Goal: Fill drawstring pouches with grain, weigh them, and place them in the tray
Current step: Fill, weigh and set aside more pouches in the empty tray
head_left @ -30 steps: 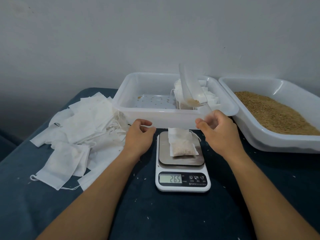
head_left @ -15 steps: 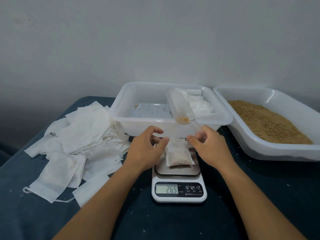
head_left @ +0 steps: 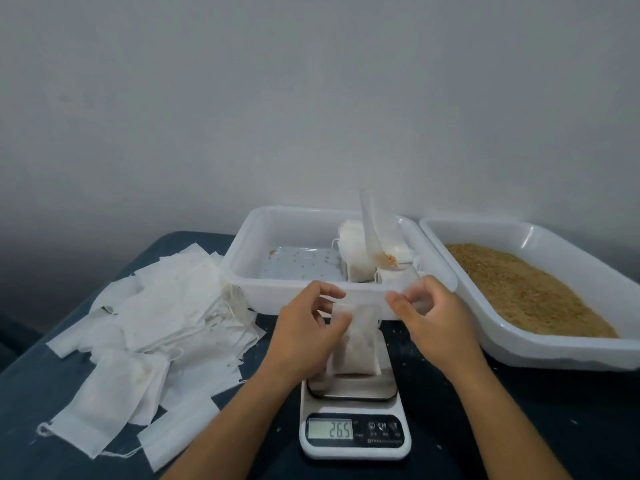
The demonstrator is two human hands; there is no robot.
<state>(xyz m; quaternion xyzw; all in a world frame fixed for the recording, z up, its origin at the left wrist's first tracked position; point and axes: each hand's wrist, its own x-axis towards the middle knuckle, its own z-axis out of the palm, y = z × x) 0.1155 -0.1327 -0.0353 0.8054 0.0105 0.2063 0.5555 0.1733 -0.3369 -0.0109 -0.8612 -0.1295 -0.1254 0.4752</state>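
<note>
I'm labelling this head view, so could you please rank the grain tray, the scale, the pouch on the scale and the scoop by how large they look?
1. Grain tray, clearly largest.
2. Scale.
3. Pouch and scoop: alike in apparent size, and the scoop sits farther back, so I won't rank them.

The dark blue table (head_left: 86, 445) bore a scale (head_left: 355, 441); left of it lay empty pouches (head_left: 166, 323), behind it two white trays (head_left: 242, 271), (head_left: 554, 351).
</note>
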